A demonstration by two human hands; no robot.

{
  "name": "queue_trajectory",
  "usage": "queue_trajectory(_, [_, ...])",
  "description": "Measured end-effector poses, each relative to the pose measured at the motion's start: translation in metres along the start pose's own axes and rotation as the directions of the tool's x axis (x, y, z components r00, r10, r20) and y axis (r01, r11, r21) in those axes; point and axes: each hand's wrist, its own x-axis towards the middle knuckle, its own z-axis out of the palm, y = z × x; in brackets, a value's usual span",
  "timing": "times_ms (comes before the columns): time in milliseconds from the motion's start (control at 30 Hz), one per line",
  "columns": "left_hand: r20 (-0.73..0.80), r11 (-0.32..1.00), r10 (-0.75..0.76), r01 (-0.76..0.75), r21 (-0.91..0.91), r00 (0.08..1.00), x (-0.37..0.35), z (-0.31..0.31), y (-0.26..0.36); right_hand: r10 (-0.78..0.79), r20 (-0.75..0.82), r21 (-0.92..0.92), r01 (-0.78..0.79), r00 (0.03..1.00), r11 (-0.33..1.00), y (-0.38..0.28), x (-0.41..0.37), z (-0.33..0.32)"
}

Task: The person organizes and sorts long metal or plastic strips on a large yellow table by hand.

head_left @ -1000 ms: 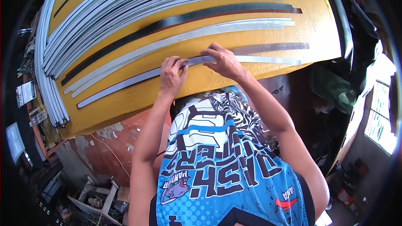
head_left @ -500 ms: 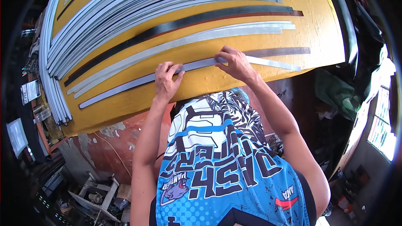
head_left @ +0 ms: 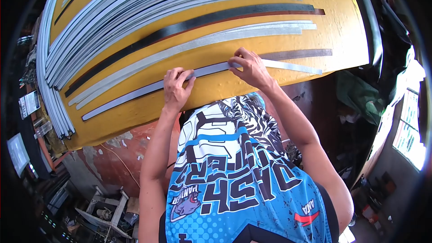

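A long pale grey strip (head_left: 209, 69) lies over a darker strip (head_left: 306, 54) near the table's front edge. Left of my right hand the two are lined up, with a thin dark border showing. To the right they part, the pale end angling toward the edge. My left hand (head_left: 178, 87) is closed on the strips around their middle, thumb and fingers pinched at the edges. Farther right, my right hand (head_left: 249, 67) pinches them where they begin to split. Both hands rest low on the yellow table (head_left: 198, 93).
Behind lie two pale strips (head_left: 189, 42), a black strip (head_left: 180, 29) with a brown one, and a broad stack of grey strips (head_left: 180, 0). More strips (head_left: 56, 103) hang over the left edge. A wooden frame (head_left: 105, 209) stands on the floor at lower left.
Both hands keep nearly the same place and hold on the strips. The view has shifted slightly; otherwise little differs.
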Motion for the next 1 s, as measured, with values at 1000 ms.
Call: queue_trajectory(1000, [0.032, 0.986, 0.104, -0.098, -0.137, 0.994, 0.035, 0.05, 0.061, 0.008, -0.017, 0.014, -0.008, 1.0, 1.0, 0.0, 0.0, 0.004])
